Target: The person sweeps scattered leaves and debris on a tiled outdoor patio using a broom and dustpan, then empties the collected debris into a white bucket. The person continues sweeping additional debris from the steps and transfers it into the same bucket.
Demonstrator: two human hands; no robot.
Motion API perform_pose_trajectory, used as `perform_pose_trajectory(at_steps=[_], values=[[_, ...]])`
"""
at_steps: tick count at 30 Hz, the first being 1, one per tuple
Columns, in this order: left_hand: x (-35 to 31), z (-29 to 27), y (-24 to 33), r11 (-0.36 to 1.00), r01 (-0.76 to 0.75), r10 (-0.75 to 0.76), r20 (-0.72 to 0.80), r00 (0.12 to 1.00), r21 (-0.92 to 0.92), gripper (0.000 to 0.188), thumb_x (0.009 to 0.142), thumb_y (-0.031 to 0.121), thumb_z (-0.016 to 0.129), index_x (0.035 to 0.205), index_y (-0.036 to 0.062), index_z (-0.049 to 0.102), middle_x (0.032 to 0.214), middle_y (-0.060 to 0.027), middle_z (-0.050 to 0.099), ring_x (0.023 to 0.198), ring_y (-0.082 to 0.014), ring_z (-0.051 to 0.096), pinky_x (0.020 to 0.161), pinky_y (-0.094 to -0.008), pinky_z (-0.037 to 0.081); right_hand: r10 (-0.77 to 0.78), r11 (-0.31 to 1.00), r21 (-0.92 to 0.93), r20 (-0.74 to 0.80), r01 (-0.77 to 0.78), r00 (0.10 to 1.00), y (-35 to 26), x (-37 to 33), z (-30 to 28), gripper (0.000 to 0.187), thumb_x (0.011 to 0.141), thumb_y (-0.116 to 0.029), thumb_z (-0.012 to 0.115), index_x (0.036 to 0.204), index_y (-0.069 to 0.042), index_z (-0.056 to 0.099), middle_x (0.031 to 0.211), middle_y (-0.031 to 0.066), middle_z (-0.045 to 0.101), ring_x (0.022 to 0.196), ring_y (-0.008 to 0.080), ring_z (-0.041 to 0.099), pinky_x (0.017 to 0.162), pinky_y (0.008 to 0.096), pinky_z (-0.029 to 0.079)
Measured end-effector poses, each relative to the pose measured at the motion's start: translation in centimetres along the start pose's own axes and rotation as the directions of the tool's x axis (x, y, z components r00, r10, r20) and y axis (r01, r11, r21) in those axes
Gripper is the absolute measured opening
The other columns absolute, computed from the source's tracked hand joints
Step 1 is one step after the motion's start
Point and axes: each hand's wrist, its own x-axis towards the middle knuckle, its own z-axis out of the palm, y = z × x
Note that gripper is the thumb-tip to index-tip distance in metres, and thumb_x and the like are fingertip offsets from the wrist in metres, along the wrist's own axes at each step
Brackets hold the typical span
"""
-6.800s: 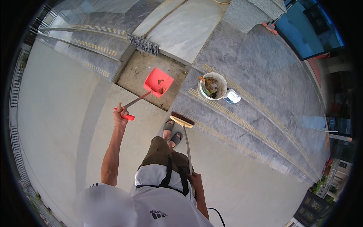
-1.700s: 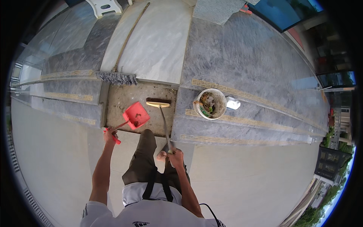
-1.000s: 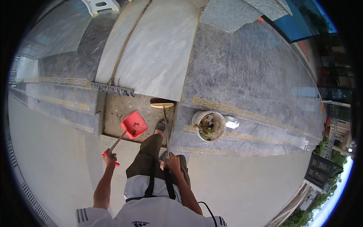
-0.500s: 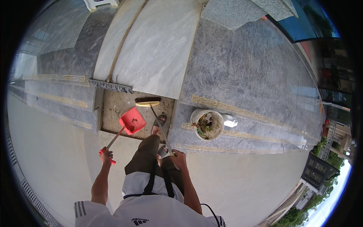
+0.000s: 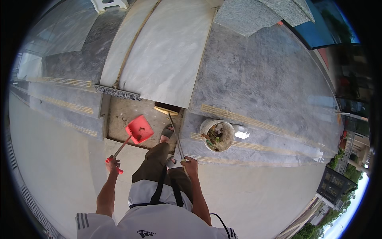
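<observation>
My left hand (image 5: pixel 113 164) is closed round the red grip of a long-handled red dustpan (image 5: pixel 140 129). Its pan rests in a sunken dirty patch of floor and bears a little dark debris. With my right hand (image 5: pixel 190 166) I grip the handle of a broom (image 5: pixel 166 111). The broom's yellow-backed head with dark bristles lies near the far right corner of that patch, below the edge of the pale slab. A gap separates the broom head from the pan. My sandalled foot (image 5: pixel 167 131) stands in the patch, right of the dustpan.
Right of the patch, a white bucket (image 5: pixel 204 126) holds leaves and rubbish, with a white jug-like container (image 5: pixel 241 132) beside it. A wide mop or push broom (image 5: pixel 118 93) lies along the patch's far edge, its long handle reaching away. A white plastic stool (image 5: pixel 109 4) stands far left.
The broom head has moved to the right, away from the dustpan, and my right hand has shifted slightly right. The dustpan stays nearly where it was.
</observation>
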Motion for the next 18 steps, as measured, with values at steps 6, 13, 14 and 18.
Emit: perform_pose_trajectory(at_steps=[6,13,14,18], values=[[-0.3,1.4,0.6,0.998,-0.029,0.031,-0.021,0.999,0.058,0.040,0.090,0.012,0.063,0.130,0.0113,0.067,0.074,-0.0123,0.064,0.048,-0.0153,0.051,0.044,-0.0289,0.036,-0.247,0.915,-0.349,-0.092,0.201,0.965,0.2,-1.0,1.7,0.050,0.073,-0.023,0.082,0.119,-0.005,0.079,0.082,0.0249,0.075,0.073,0.0338,0.076,0.072,0.0441,0.058],[-1.3,3.1,1.3,0.999,-0.012,0.013,-0.042,0.999,0.029,0.041,0.088,0.010,0.061,0.128,0.0116,0.068,0.073,-0.0118,0.064,0.048,-0.0143,0.050,0.043,-0.0286,0.035,-0.234,0.898,-0.399,-0.083,0.183,0.969,-2.5,-2.3,-1.2,0.045,0.079,-0.015,0.078,0.121,0.000,0.078,0.091,0.0233,0.080,0.080,0.0282,0.079,0.073,0.0397,0.060],[-1.3,3.2,1.4,0.998,-0.035,0.037,-0.025,0.999,0.048,0.041,0.088,0.010,0.061,0.129,0.0118,0.068,0.073,-0.0120,0.064,0.048,-0.0144,0.050,0.043,-0.0286,0.035,-0.236,0.910,-0.370,-0.089,0.188,0.968,-2.8,-2.0,-1.5,0.044,0.079,-0.015,0.078,0.120,0.000,0.078,0.091,0.0232,0.080,0.080,0.0280,0.079,0.073,0.0396,0.060],[-1.4,3.4,1.1,1.000,-0.018,0.018,-0.006,1.000,0.022,0.042,0.089,0.009,0.058,0.130,0.0132,0.067,0.075,-0.0143,0.065,0.049,-0.0165,0.051,0.044,-0.0302,0.036,-0.163,0.946,-0.292,-0.062,0.139,0.985,-3.1,0.3,-2.2,0.044,0.079,-0.014,0.078,0.120,0.003,0.077,0.094,0.0233,0.080,0.083,0.0271,0.079,0.075,0.0387,0.060]])
